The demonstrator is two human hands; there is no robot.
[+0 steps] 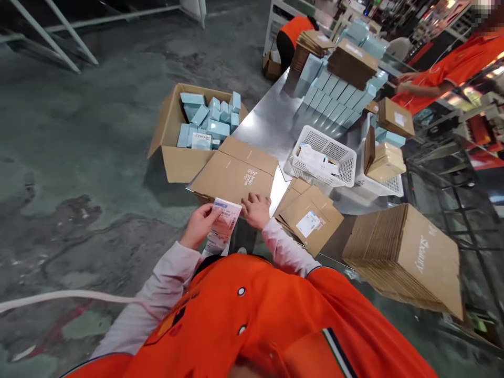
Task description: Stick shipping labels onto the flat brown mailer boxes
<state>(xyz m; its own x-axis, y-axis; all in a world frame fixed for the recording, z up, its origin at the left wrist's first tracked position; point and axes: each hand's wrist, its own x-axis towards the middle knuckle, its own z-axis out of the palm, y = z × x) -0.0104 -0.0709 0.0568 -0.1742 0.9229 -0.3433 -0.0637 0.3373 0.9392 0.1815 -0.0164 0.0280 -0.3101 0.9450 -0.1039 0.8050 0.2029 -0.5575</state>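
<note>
Head camera view: from where I stand, the wearer's left hand (199, 227) has its fingers pinched on a label strip (224, 223), thumb on top, near the upper end. The printed strip hangs down from there, in front of the wearer's orange shirt (252, 310) and at the near edge of a flat carton (236, 170). The right hand (256, 209) lies at that same edge, fingers spread and a little bent against the cardboard; I cannot tell whether they grip it, or whether the thumb meets the strip.

The flat carton lies on the shiny metal surface (271, 107), printing upward. Just beyond its far left side stands an open box (187, 165) holding a jumble of pale blue boxes (218, 128). Near the right forearm are folded cartons (326, 210), the top one bearing a white label (308, 223), and farther right is a thick stack of cartons (429, 257).

Past them, a white basket (346, 160) holds papers (313, 157) and a pen. Behind it, more pale blue boxes are stacked in rows (334, 97). Across the surface stands a co-worker (449, 71) in orange, at the upper right.
</note>
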